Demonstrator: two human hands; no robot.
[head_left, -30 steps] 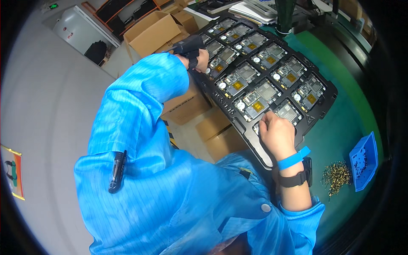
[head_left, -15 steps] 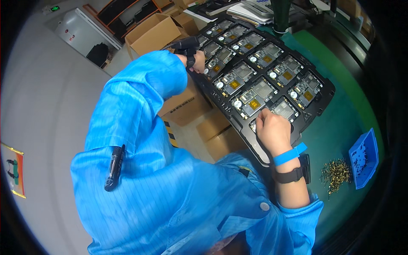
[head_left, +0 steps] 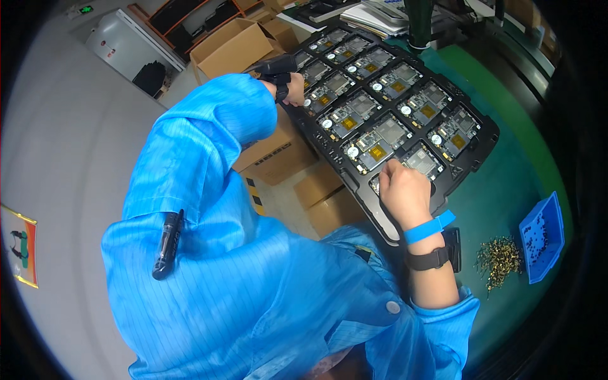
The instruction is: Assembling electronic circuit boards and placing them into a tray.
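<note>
A black tray point(head_left: 472, 161) holds several green circuit boards with gold chips on a green bench mat. My right hand point(head_left: 405, 193), with a blue wristband and a black watch, rests with its fingers curled on the nearest circuit board point(head_left: 421, 159) at the tray's near end. Whether something small sits in those fingers is hidden. My left hand point(head_left: 292, 88), with a black strap across it, is closed around a black handle-like tool point(head_left: 273, 65) at the tray's left edge. Blue coat sleeves cover both arms.
A blue bin point(head_left: 541, 237) of small dark parts stands at the right, with a pile of brass screws point(head_left: 499, 258) beside it. Cardboard boxes point(head_left: 278, 152) are stacked on the floor left of the bench. A black pen point(head_left: 166, 246) is clipped to my left sleeve.
Both hands stay where they were. My right hand shifts only slightly on the nearest board.
</note>
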